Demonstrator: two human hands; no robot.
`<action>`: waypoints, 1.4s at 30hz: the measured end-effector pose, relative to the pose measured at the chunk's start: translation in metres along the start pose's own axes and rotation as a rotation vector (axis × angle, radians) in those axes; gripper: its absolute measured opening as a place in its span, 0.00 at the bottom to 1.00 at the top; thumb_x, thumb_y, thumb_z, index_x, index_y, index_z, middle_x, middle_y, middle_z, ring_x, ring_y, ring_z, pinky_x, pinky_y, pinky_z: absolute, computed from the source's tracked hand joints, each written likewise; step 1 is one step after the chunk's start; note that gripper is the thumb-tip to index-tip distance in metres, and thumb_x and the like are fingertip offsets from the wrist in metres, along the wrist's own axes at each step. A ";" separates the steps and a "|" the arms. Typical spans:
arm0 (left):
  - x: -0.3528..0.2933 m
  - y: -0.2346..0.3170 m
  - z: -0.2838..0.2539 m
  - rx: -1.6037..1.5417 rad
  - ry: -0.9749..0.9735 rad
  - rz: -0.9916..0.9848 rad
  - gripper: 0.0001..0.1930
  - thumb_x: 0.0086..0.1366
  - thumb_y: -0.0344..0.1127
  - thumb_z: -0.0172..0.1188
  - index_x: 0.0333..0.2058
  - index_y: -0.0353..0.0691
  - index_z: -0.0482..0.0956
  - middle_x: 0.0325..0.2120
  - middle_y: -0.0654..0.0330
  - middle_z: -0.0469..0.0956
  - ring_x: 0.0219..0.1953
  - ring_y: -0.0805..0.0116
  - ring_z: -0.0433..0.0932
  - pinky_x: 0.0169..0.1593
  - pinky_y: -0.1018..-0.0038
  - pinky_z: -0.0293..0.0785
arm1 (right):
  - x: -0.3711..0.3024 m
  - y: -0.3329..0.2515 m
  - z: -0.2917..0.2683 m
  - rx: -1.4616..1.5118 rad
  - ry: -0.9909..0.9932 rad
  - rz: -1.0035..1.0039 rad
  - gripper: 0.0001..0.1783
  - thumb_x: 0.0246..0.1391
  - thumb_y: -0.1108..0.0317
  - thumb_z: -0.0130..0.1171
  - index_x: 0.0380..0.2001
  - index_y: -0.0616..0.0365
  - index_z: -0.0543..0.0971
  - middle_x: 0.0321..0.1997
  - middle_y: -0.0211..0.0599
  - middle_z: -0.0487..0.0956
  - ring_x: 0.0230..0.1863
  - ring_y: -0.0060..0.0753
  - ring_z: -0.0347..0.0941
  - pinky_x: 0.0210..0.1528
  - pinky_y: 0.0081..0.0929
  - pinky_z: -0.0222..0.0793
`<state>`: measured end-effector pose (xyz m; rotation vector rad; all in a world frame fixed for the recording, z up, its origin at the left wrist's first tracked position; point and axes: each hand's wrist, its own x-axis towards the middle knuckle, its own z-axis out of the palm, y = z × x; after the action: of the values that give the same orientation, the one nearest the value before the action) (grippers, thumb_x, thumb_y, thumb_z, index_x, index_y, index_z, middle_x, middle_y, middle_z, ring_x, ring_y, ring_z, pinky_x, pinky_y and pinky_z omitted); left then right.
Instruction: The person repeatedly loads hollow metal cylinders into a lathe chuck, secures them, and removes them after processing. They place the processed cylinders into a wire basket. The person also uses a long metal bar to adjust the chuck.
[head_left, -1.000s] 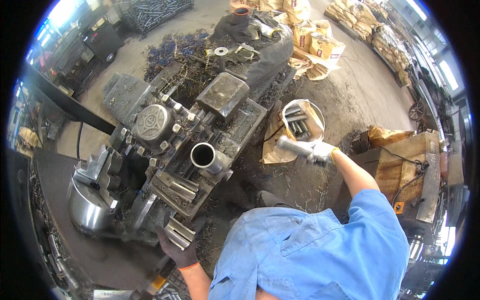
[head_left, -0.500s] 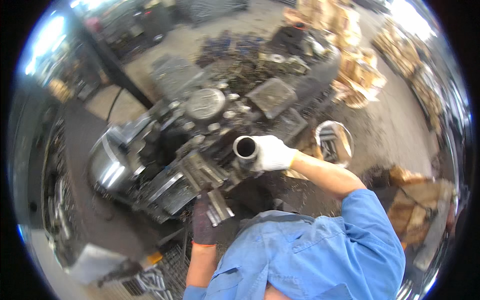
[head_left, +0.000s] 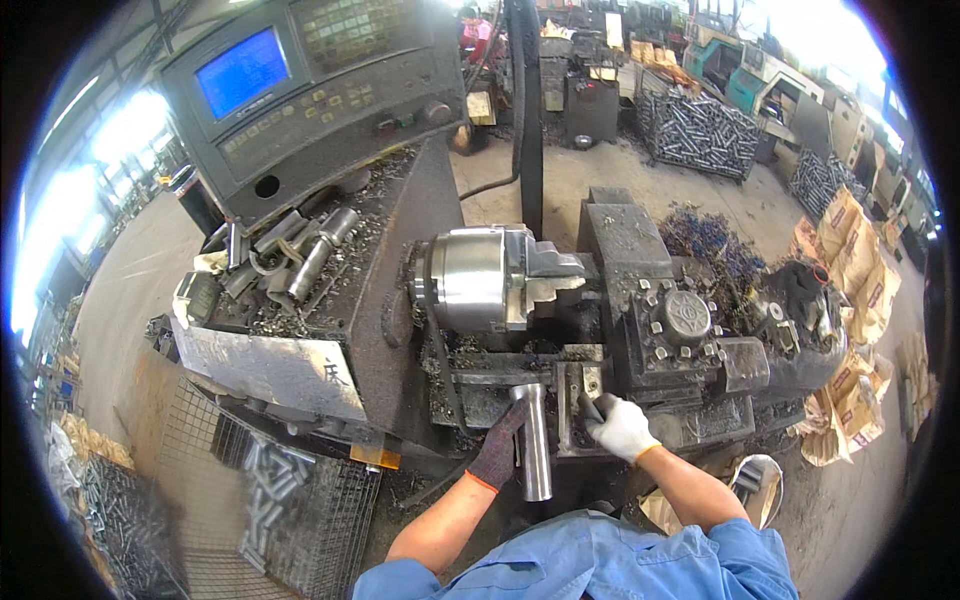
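Observation:
My left hand [head_left: 495, 450], in a dark glove with an orange cuff edge, is wrapped round a shiny metal tube [head_left: 536, 455]. The tube stands nearly upright in front of the lathe's slide, its wider end at the top. Just to its right, my right hand [head_left: 622, 430] in a white glove reaches to the metal slide block [head_left: 573, 400]. Its fingers are curled at dark shapes there; whether these are stained fingertips or a small part I cannot tell. Behind both hands is the lathe's bright chuck [head_left: 470, 280], its stepped jaws [head_left: 550, 278] facing right toward the tool turret [head_left: 687, 316].
A control panel [head_left: 310, 90] with a blue screen rises at the left back. Metal parts [head_left: 325, 250] and chips lie on the machine's top. Wire baskets [head_left: 330, 520] with metal pieces stand low left. A round bucket [head_left: 757, 475] and paper sacks [head_left: 845, 400] are at right.
The view has lifted and swung left, bringing the panel into sight. My right hand gripped a hollow tube before; now it is at the slide, and a tube is in my left hand.

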<state>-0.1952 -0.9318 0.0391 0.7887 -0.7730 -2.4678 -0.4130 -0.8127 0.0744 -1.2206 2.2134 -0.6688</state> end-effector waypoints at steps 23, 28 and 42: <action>-0.005 0.048 0.033 0.691 0.446 0.762 0.15 0.71 0.31 0.66 0.54 0.33 0.81 0.49 0.58 0.83 0.52 0.69 0.81 0.60 0.71 0.76 | 0.196 -0.091 -0.226 -1.079 0.119 -0.631 0.21 0.49 0.65 0.68 0.49 0.56 0.82 0.45 0.51 0.85 0.44 0.54 0.86 0.48 0.46 0.82; -0.049 -0.046 -0.047 0.427 0.533 0.635 0.14 0.71 0.35 0.68 0.50 0.34 0.82 0.42 0.61 0.84 0.43 0.72 0.82 0.45 0.75 0.78 | 0.241 -0.046 -0.218 -0.978 -0.142 -0.466 0.23 0.44 0.62 0.72 0.45 0.57 0.85 0.42 0.50 0.87 0.45 0.56 0.86 0.48 0.47 0.82; -0.103 -0.103 -0.135 0.211 1.064 0.545 0.09 0.70 0.37 0.67 0.43 0.39 0.83 0.34 0.61 0.83 0.33 0.70 0.82 0.35 0.72 0.79 | 0.274 -0.034 -0.155 -0.589 -0.468 -0.381 0.41 0.34 0.52 0.76 0.53 0.63 0.81 0.47 0.54 0.86 0.49 0.54 0.84 0.53 0.45 0.78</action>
<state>-0.0571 -0.8486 -0.0773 1.5100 -0.6760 -1.2147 -0.6185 -1.0398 0.1552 -1.8881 1.8354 0.1702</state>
